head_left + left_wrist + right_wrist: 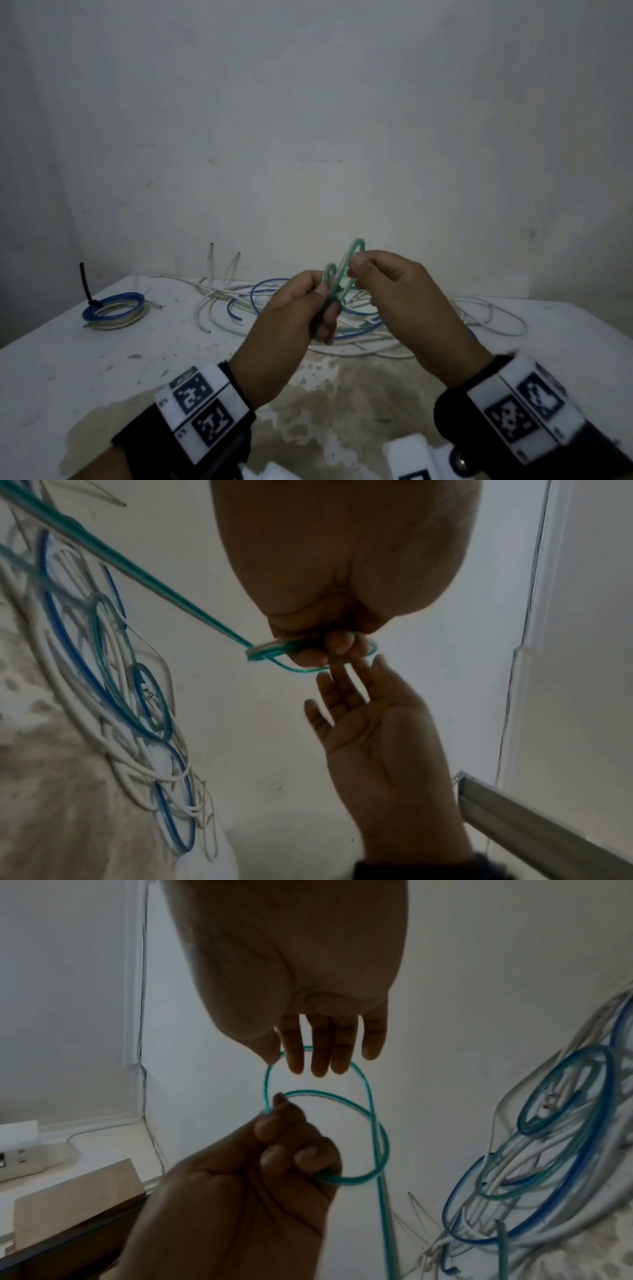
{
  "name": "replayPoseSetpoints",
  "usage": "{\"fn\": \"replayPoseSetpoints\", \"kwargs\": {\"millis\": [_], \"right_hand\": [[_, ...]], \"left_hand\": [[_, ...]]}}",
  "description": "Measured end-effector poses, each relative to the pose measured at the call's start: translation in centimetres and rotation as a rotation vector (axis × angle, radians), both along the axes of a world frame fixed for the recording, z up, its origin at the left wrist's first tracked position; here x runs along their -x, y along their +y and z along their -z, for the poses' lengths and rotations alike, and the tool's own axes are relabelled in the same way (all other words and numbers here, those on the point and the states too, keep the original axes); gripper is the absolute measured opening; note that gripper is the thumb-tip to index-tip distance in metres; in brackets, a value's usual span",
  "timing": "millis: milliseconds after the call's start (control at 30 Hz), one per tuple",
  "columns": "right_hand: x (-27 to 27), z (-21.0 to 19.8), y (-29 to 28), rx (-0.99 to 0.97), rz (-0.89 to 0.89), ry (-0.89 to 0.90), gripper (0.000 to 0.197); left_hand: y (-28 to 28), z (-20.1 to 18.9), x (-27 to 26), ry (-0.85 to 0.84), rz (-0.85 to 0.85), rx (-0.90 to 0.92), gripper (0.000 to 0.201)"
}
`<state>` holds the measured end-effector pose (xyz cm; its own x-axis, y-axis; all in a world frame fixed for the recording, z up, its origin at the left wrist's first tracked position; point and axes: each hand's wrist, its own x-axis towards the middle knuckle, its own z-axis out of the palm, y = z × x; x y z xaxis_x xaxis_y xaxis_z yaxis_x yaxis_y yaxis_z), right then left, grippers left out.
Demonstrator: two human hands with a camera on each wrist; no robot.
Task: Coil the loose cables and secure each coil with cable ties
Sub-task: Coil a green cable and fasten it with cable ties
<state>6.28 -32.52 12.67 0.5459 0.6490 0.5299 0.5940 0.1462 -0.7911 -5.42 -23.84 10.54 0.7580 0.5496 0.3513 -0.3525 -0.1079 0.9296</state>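
Note:
Both hands are raised above the white table [68, 359], working a thin green cable [343, 269] into small loops. My left hand [325, 298] grips the gathered loops in curled fingers [284, 1139]. My right hand [356, 270] pinches the top loop between thumb and forefinger, its other fingers [322, 1056] straight. The green cable's tail [192, 607] runs down to a tangle of loose white, blue and green cables [239, 301] on the table behind the hands. At the far left lies a blue and white coil [113, 308] bound with a black cable tie [85, 281].
A wall rises right behind the table. The near part of the tabletop is stained brown [342, 404]. A white device [411, 455] shows at the bottom edge. Off to the side are a power strip [20, 1150], a cardboard box [78, 1191] and a metal rail [548, 826].

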Motion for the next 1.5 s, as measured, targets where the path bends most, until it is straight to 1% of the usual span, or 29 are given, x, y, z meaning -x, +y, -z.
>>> {"fn": "replayPoseSetpoints", "kwargs": {"millis": [33, 67, 100, 167, 200, 267, 367, 467, 533, 600, 633, 700, 767, 867, 933, 1033, 1133, 1200, 1233, 1267, 1300, 1333, 1367, 1400, 1433, 1500], "right_hand": [[-0.4, 0.4, 0.1, -0.011, 0.058, -0.007, 0.018], [-0.7, 0.8, 0.3, 0.0, 0.122, -0.029, 0.016], [-0.8, 1.2, 0.4, 0.05, 0.159, -0.041, 0.022], [-0.9, 2.3, 1.1, 0.18, 0.128, -0.017, 0.04], [-0.8, 2.8, 1.4, 0.209, 0.098, -0.007, 0.048], [-0.9, 3.4, 1.9, 0.191, 0.067, -0.007, 0.053], [-1.5, 3.7, 2.3, 0.158, 0.086, -0.049, 0.049], [-2.8, 3.4, 1.7, 0.205, 0.216, -0.218, 0.044], [-4.9, 3.0, 0.9, 0.187, 0.33, -0.288, 0.03], [-7.5, 2.5, -0.2, 0.127, 0.419, -0.258, 0.015], [-8.7, 2.4, -0.7, 0.106, 0.453, -0.245, 0.011], [-10.3, 2.3, -1.2, 0.082, 0.495, -0.234, 0.012], [-10.6, 2.7, -1.3, 0.116, 0.464, -0.227, 0.019], [-10.0, 4.3, -0.9, 0.204, 0.429, -0.354, 0.028], [-9.5, 5.5, -0.6, 0.239, 0.409, -0.422, 0.028], [-9.3, 6.7, 0.2, 0.433, 0.387, -0.475, 0.025], [-8.5, 6.2, 0.8, 0.641, 0.414, -0.508, 0.032], [-8.1, 6.0, 1.0, 0.783, 0.43, -0.631, 0.03], [-8.1, 6.1, 1.2, 0.876, 0.432, -0.708, 0.025], [-8.0, 6.4, 1.2, 0.967, 0.43, -0.76, 0.016], [-7.9, 6.6, 1.2, 1.026, 0.415, -0.761, 0.013], [-7.9, 7.0, 1.3, 1.042, 0.411, -0.725, 0.02], [-7.8, 7.2, 1.6, 0.991, 0.415, -0.668, 0.021], [-7.5, 7.2, 2.1, 0.857, 0.425, -0.616, 0.017], [-7.0, 7.0, 2.7, 0.631, 0.432, -0.575, 0.015], [-4.4, 5.7, 3.8, 0.138, 0.389, -0.568, 0.026]], "left_hand": [[0.1, -0.3, 0.0, -0.026, -0.008, 0.05, 0.022], [0.1, -0.6, 0.0, -0.054, 0.0, 0.101, 0.023], [0.2, -0.8, 0.0, -0.081, 0.017, 0.153, 0.024], [0.4, -1.2, -0.1, -0.115, 0.06, 0.233, 0.027], [0.4, -1.2, -0.1, -0.118, 0.077, 0.252, 0.028], [0.2, -1.2, -0.1, -0.102, 0.096, 0.265, 0.028], [0.2, -1.0, 0.1, -0.057, 0.096, 0.243, 0.026], [0.9, -0.9, 0.6, -0.012, 0.015, 0.214, 0.025], [1.9, -1.1, 1.2, 0.022, -0.063, 0.192, 0.024], [2.9, -1.1, 1.9, 0.09, -0.11, 0.151, 0.023], [3.3, -1.1, 2.2, 0.127, -0.124, 0.136, 0.024], [3.6, -1.1, 2.6, 0.159, -0.146, 0.128, 0.027], [3.7, -1.4, 2.8, 0.128, -0.153, 0.148, 0.028], [4.5, -2.5, 3.4, 0.038, -0.164, 0.231, 0.026], [5.3, -3.4, 4.2, 0.015, -0.193, 0.26, 0.026], [6.3, -4.7, 5.8, 0.034, -0.241, 0.224, 0.026], [7.1, -5.5, 7.4, 0.06, -0.286, 0.195, 0.026], [7.6, -5.9, 8.4, 0.052, -0.312, 0.204, 0.026], [7.9, -6.1, 8.9, 0.036, -0.328, 0.211, 0.027], [8.2, -6.3, 9.5, 0.013, -0.342, 0.222, 0.027], [8.4, -6.5, 10.0, -0.008, -0.355, 0.236, 0.027], [8.6, -6.7, 10.4, -0.025, -0.362, 0.248, 0.026], [8.6, -6.7, 10.7, -0.034, -0.36, 0.257, 0.026], [8.5, -6.7, 10.8, -0.035, -0.351, 0.264, 0.025], [8.2, -6.4, 10.7, -0.023, -0.339, 0.265, 0.024], [7.2, -5.6, 9.8, 0.031, -0.313, 0.243, 0.024]]}}
